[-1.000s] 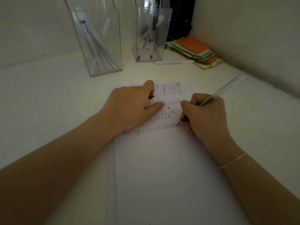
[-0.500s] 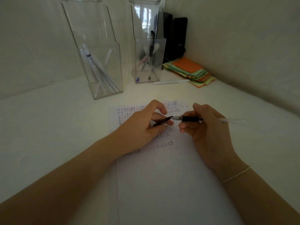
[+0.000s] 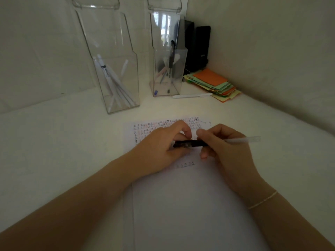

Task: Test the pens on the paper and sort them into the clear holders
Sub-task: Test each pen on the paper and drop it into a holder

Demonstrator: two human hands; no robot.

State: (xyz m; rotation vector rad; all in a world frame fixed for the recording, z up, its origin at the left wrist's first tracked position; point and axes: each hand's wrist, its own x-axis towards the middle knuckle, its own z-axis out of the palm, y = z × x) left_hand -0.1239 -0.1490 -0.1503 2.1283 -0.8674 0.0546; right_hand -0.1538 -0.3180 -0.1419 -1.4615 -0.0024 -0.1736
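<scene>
Both hands (image 3: 195, 144) on one pen (image 3: 217, 142) above paper (image 3: 190, 205)

A clear-barrelled pen (image 3: 217, 142) with black grip and cap lies level above the marked paper (image 3: 181, 205); two clear holders (image 3: 116, 82) (image 3: 169, 73) stand behind, pens inside

The scene is dim and low in contrast, with a soft yellowish pool of light on the table (image 3: 159, 109) ahead of the paper (image 3: 190, 205). The forearms lie in shadow. A bright reflection glints in the right clear holder (image 3: 167, 51). Wide-angle distortion bends the edges; fine detail is soft.
</scene>
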